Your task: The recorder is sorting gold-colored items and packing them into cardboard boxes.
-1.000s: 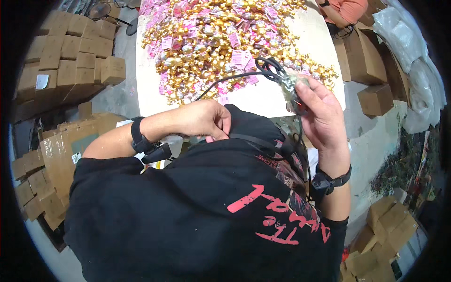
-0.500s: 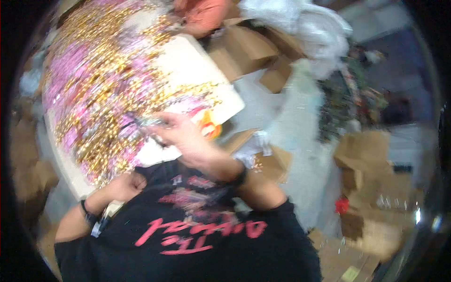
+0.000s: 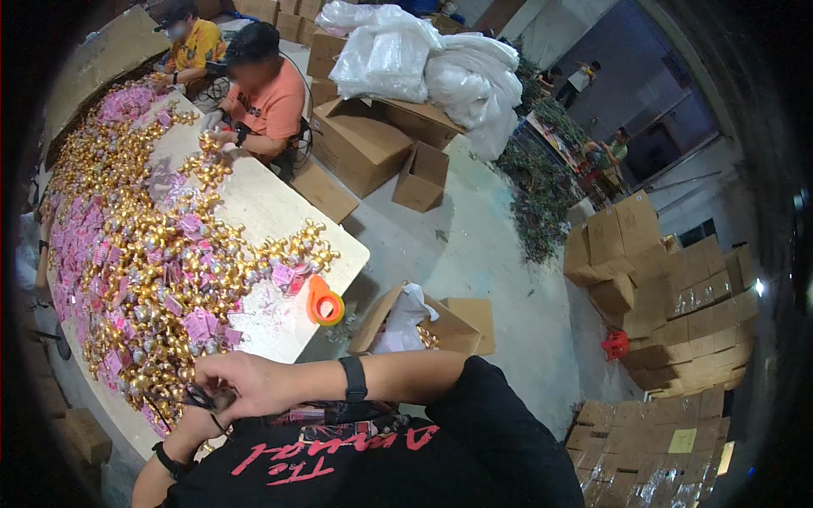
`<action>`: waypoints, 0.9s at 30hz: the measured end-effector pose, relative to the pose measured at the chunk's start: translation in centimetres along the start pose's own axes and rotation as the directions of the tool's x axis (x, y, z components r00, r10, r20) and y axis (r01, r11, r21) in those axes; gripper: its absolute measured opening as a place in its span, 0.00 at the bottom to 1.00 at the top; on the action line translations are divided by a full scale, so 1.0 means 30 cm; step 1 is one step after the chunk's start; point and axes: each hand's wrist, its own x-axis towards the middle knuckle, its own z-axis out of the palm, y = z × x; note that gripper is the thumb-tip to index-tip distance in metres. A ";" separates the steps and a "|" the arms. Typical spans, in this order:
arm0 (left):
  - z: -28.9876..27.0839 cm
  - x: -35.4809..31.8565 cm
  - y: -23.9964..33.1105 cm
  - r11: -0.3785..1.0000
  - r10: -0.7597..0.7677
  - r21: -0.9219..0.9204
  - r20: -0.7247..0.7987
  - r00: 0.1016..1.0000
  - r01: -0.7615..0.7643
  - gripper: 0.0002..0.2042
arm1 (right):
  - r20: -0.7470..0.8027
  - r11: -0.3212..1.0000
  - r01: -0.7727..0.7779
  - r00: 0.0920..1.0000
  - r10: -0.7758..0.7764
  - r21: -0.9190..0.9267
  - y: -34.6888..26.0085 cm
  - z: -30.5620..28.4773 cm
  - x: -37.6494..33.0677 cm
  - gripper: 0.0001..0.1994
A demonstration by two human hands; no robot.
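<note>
My right hand point(image 3: 246, 383), a black band on its wrist, reaches across my chest to the table's near edge. Its fingers curl over black scissors point(image 3: 205, 397). Just below it is my left hand point(image 3: 196, 422), also with a black wristband and mostly covered by the right hand, so its grip is not visible. Both hands hover at the edge of a heap of gold ornaments point(image 3: 161, 279) mixed with pink packets point(image 3: 196, 325) on the pale table point(image 3: 262, 203).
An orange tape roll point(image 3: 324, 303) lies near the table corner. An open cardboard box point(image 3: 447, 328) holding a white bag stands on the floor beside me. Two people point(image 3: 264, 95) work at the far end. Carton stacks point(image 3: 669, 288) and white sacks point(image 3: 423, 59) stand around.
The view has swung to the right. My right hand has come down from the raised position and crossed over to my left hand at the table's near edge.
</note>
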 end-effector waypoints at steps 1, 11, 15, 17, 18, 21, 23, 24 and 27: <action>-0.015 -0.003 -0.001 1.000 -0.004 0.012 -0.008 1.000 0.004 0.07 | 0.123 0.999 -0.001 0.992 0.007 -0.052 0.000 -0.010 -0.001 0.23; -0.031 -0.005 0.004 0.867 -0.397 -0.267 0.141 0.907 0.421 0.06 | 0.366 0.986 0.114 0.929 -0.062 -0.122 0.110 0.017 -0.019 0.17; -0.058 0.068 0.019 0.723 -0.519 -0.385 0.244 0.819 0.573 0.06 | 0.515 0.946 0.088 0.853 0.090 -0.312 0.083 0.063 0.024 0.12; -0.065 0.064 -0.002 0.638 -0.562 -0.430 0.307 0.768 0.639 0.06 | 0.538 0.793 0.331 0.843 -0.006 -0.510 0.080 0.077 0.039 0.08; -0.067 0.065 -0.020 0.592 -0.578 -0.451 0.339 0.742 0.668 0.06 | 0.539 0.794 0.330 0.842 -0.004 -0.511 0.078 0.076 0.038 0.08; -0.082 0.081 -0.059 0.446 -0.613 -0.496 0.438 0.657 0.746 0.06 | 0.487 0.562 0.339 0.863 0.134 -0.755 0.072 0.074 0.031 0.07; -0.072 0.097 -0.046 0.341 -0.627 -0.508 0.505 0.594 0.791 0.06 | 0.516 0.495 0.351 0.820 0.247 -0.795 0.134 0.057 0.018 0.06; -0.042 0.073 -0.115 0.276 -0.638 -0.554 0.505 0.581 0.785 0.05 | 0.596 0.552 0.473 0.801 0.055 -0.687 0.179 0.024 0.007 0.06; -0.041 0.070 -0.132 0.367 -0.604 -0.443 0.555 0.572 0.818 0.06 | 0.639 0.629 0.554 0.760 -0.114 -0.546 0.183 -0.020 -0.016 0.08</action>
